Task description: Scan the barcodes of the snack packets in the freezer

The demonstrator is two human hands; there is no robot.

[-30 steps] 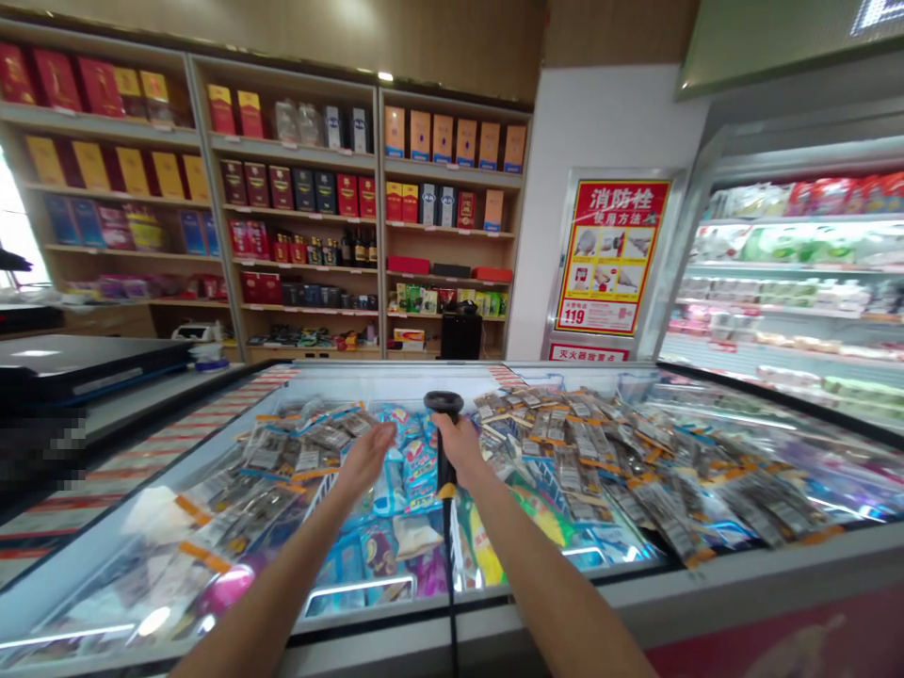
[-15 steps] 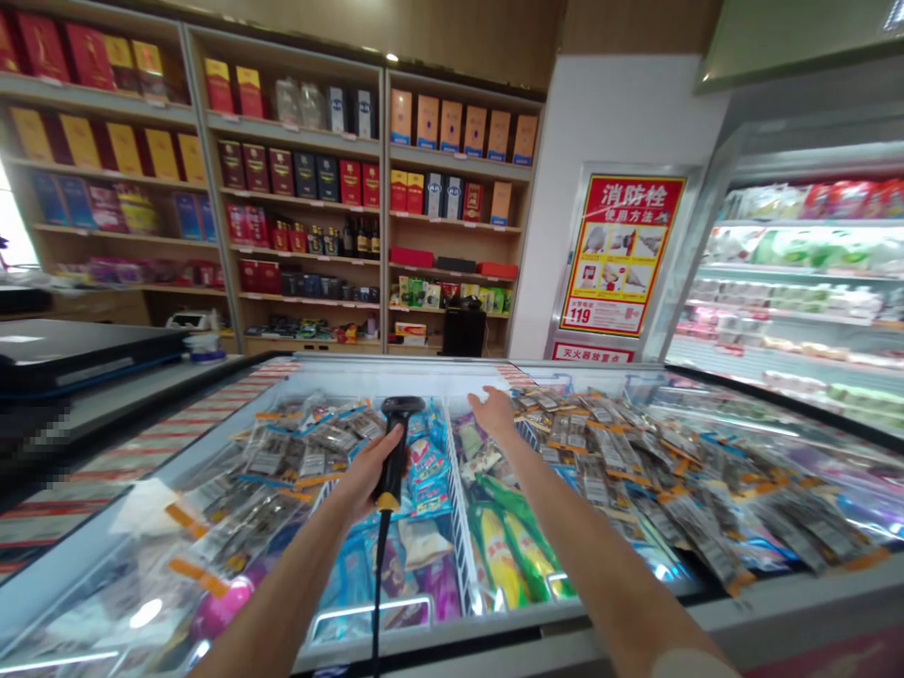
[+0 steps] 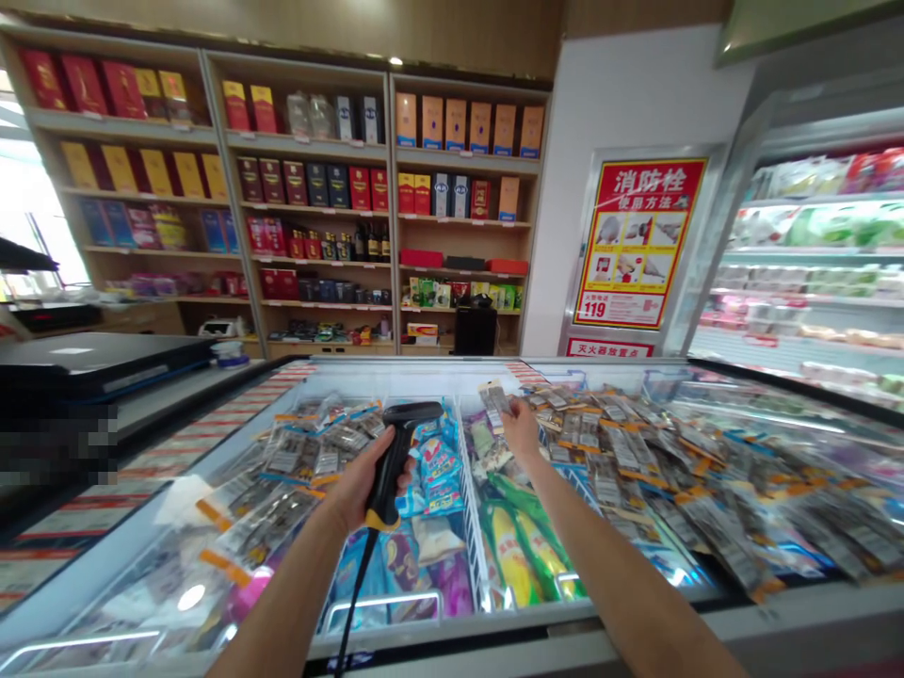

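My left hand [image 3: 360,480] is wrapped round a black barcode scanner [image 3: 393,461] with a yellow collar at the handle's base, its cord hanging toward me. The scanner's head points right, over blue ice-cream packets [image 3: 439,466] in the chest freezer [image 3: 395,381]. Between the fingers and thumb of my right hand [image 3: 521,428] is a small flat packet [image 3: 493,403] with a grey printed face, held above the freezer's middle baskets. Similar packets [image 3: 621,452] with orange and blue edges lie piled right of that hand, and another pile [image 3: 282,461] lies at left.
White wire dividers [image 3: 472,527] split the freezer. Yellow-and-green corn-shaped packs [image 3: 508,551] lie under my right forearm. A dark flat-topped device [image 3: 99,363] stands on the left. Shelves of boxed goods [image 3: 311,184] and a red fire-hydrant poster [image 3: 639,243] are behind; a lit fridge [image 3: 819,273] stands right.
My right hand has gone from spread fingers to gripping a small packet, which is lifted up. The scanner has turned so its head points more to the right. The view has shifted slightly.
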